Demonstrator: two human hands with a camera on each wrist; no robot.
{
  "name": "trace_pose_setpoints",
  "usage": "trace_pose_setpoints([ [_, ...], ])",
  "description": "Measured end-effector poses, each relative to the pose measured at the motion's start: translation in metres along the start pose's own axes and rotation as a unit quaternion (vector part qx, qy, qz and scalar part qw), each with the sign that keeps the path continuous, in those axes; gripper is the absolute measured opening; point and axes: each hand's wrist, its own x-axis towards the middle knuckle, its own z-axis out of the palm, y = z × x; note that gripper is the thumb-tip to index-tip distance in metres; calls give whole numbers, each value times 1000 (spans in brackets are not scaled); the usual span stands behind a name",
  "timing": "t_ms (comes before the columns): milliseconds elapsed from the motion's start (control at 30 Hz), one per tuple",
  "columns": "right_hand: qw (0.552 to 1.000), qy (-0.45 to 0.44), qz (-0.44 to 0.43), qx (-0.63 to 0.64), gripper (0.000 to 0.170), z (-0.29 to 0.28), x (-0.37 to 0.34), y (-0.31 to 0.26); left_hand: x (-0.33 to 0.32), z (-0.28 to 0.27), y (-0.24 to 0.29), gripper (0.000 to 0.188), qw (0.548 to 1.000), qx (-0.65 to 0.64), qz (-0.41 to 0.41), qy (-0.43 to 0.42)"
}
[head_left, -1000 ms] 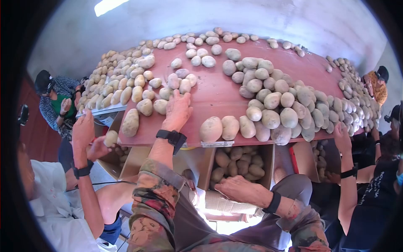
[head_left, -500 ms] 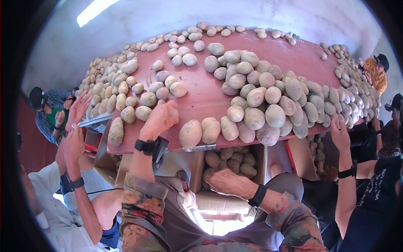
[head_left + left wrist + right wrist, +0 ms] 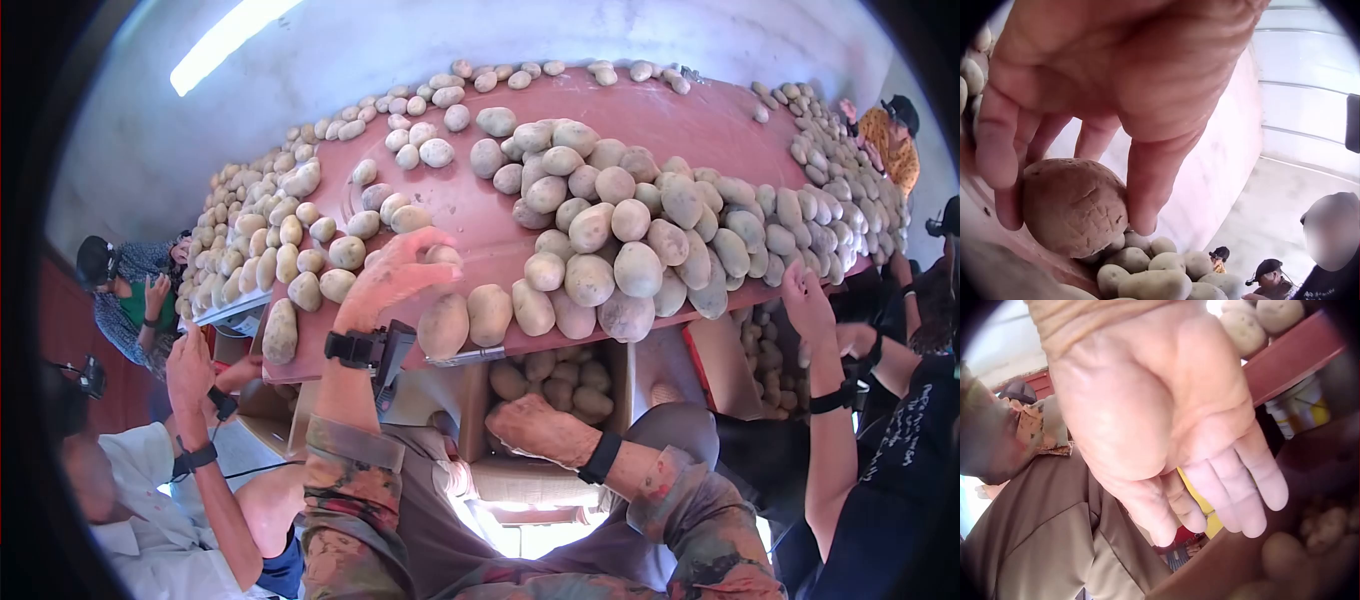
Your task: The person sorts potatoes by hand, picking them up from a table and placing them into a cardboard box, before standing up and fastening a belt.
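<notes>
My left hand (image 3: 395, 275) grips a rounded brown potato (image 3: 1075, 207) between thumb and fingers, low over the red table (image 3: 480, 225). Scratches and cracks mark the potato's skin in the left wrist view. Just past the fingers lies a small group of potatoes (image 3: 410, 219), and two large potatoes (image 3: 443, 326) sit at the near edge beside the hand. My right hand (image 3: 548, 428) hangs palm down at the near side of a cardboard box (image 3: 470, 408) holding potatoes (image 3: 562, 375). Its fingers are loosely extended and hold nothing in the right wrist view.
A large heap of potatoes (image 3: 640, 225) covers the table's right side, and smaller ones (image 3: 265, 235) spread along the left. People sit at both sides, one with raised hands (image 3: 190, 375) close by on the left. More boxes (image 3: 722, 365) stand below the table edge.
My left hand has come back from the potato group toward the near edge; the potato now shows between its fingers. The right hand stays over the box. The head view has shifted slightly.
</notes>
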Motion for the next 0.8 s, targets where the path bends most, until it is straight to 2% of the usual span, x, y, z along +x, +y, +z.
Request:
trace_pose_setpoints([
  [67,996,-14,8,-87,7,5,3,-2,6,9,6,48,996,15,82,-15],
  [200,990,-50,32,-125,7,6,3,-1,15,30,24,43,997,-19,66,-37],
  [267,990,-56,35,-128,6,7,-1,0,26,39,12,44,993,32,117,-11],
  [400,982,-59,34,-177,6,4,-8,-5,40,51,11,46,990,73,113,43],
  [467,984,-53,26,-167,6,3,-9,-5,41,51,9,48,985,76,143,57],
  [500,986,-44,20,-158,5,2,-10,-4,37,48,13,48,985,76,143,57],
  [567,988,-38,19,-148,6,2,-10,-3,25,40,27,49,992,-1,122,-18],
  [667,990,-45,25,-135,7,2,-6,-5,25,39,29,50,991,41,126,15],
  [733,989,-60,31,-135,7,3,-4,-10,26,40,33,49,993,29,111,-2],
  [800,967,-111,64,-221,8,5,-1,-17,31,40,32,49,995,14,96,-17],
])
